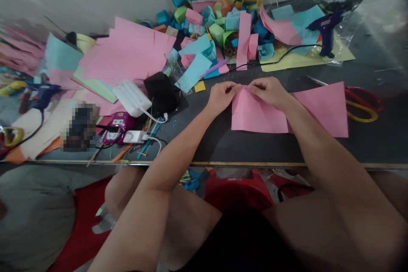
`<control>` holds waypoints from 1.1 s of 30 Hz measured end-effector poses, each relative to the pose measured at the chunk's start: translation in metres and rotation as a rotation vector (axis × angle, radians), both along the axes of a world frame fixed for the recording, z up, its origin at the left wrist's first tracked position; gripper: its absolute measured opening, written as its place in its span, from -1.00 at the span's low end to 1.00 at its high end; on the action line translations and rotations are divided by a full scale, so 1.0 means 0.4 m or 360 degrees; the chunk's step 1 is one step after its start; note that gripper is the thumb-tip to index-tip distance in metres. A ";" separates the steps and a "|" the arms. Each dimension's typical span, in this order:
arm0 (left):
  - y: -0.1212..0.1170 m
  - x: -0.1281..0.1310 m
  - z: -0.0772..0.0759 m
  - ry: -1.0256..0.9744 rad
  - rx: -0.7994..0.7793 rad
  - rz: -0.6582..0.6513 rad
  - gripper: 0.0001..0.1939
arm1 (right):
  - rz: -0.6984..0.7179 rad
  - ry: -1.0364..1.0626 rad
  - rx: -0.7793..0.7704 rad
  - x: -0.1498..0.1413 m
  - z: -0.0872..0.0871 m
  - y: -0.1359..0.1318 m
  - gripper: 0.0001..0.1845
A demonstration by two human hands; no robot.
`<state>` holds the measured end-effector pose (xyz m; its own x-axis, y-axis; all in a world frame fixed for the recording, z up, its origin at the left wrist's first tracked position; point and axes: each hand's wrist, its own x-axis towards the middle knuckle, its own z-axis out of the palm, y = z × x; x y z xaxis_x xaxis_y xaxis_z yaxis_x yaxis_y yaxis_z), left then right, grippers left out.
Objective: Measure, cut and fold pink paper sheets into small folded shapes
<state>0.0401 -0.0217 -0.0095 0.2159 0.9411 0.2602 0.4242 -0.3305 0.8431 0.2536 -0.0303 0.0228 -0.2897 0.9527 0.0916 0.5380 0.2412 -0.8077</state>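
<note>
A long sheet of pink paper (259,114) lies across the dark table in front of me, creased near its left end. My left hand (224,95) pinches its top edge by that crease. Right beside it, my right hand (267,91) pinches the same edge, with the fingertips of both hands almost meeting. Between them the paper is lifted a little, and a small slit shows at the edge. My right forearm crosses over the sheet and covers part of it. Scissors (361,109) with red and yellow handles lie partly beneath the right end of the paper.
Folded coloured paper pieces (216,29) are heaped at the back. A blue glue gun (328,29) stands at back right, its cord running left. Pink sheets (127,51), a white power bank (132,97), a black pouch (161,93) and a purple power strip (119,127) crowd the left.
</note>
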 end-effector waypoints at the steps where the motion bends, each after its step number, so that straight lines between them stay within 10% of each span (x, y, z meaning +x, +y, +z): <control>1: 0.002 -0.002 0.000 -0.0009 0.0005 0.0008 -0.63 | -0.0026 -0.0050 0.0032 0.007 0.006 0.002 -0.30; 33: 0.034 -0.020 -0.028 0.0116 0.0107 0.0227 -0.44 | -0.0156 -0.0309 0.0099 0.055 0.009 0.017 -0.31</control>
<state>0.0320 -0.0081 -0.0208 0.1024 0.9445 0.3121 0.5302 -0.3173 0.7863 0.2756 -0.0234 0.0266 -0.2140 0.9715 0.1024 0.7051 0.2261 -0.6720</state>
